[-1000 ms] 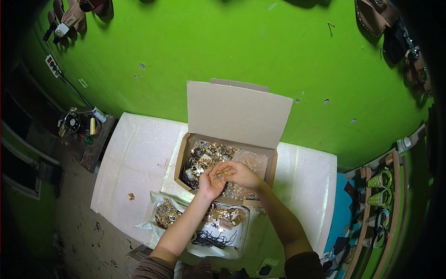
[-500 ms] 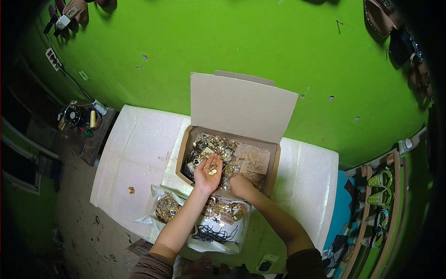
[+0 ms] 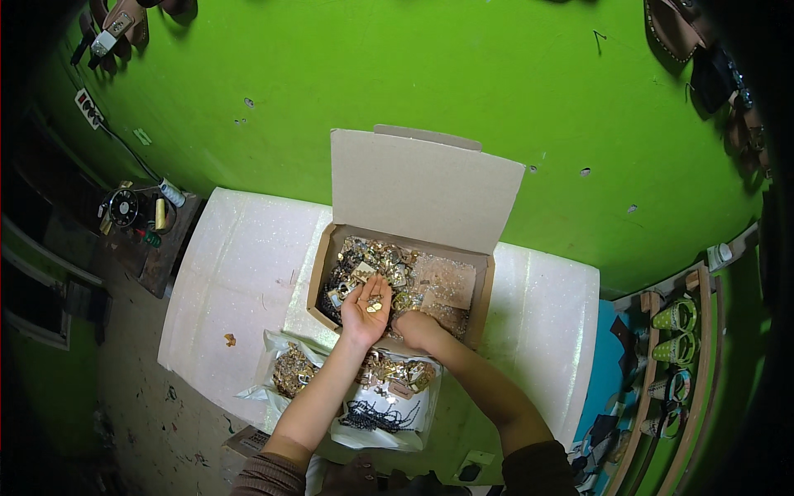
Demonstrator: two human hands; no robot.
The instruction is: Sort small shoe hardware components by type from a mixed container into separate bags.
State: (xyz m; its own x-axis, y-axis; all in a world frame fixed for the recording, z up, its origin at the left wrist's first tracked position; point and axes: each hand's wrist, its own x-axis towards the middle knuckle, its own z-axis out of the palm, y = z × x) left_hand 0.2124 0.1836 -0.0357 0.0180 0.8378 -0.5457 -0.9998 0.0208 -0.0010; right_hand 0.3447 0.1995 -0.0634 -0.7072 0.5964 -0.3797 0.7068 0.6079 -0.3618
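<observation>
My left hand (image 3: 361, 324) is palm up over the left half of an open cardboard box (image 3: 488, 302), several small gold-coloured metal pieces (image 3: 375, 306) resting in the palm. Beside it, my right hand (image 3: 420, 331) reaches down into the front middle of the box with curled fingers. Its fingertips are hidden, so what they hold cannot be seen. Gold and dark jewellery bits (image 3: 389, 252) fill the box's left side. Small clear and pale beads (image 3: 434, 273) are scattered on the right, around a brown card (image 3: 456, 285).
The raised lid (image 3: 426, 186) stands near the green wall. In front of the box lie plastic bags (image 3: 389, 438) with gold pieces and black bead strands (image 3: 376, 416). A white cloth (image 3: 240, 248) covers the table. Right, a wooden rack (image 3: 703, 331) holds sandals; left is a small table (image 3: 161, 269).
My right hand has shifted slightly left, closer to my left hand. The left hand still carries the gold-coloured pieces in its palm. The whole view has moved a little.
</observation>
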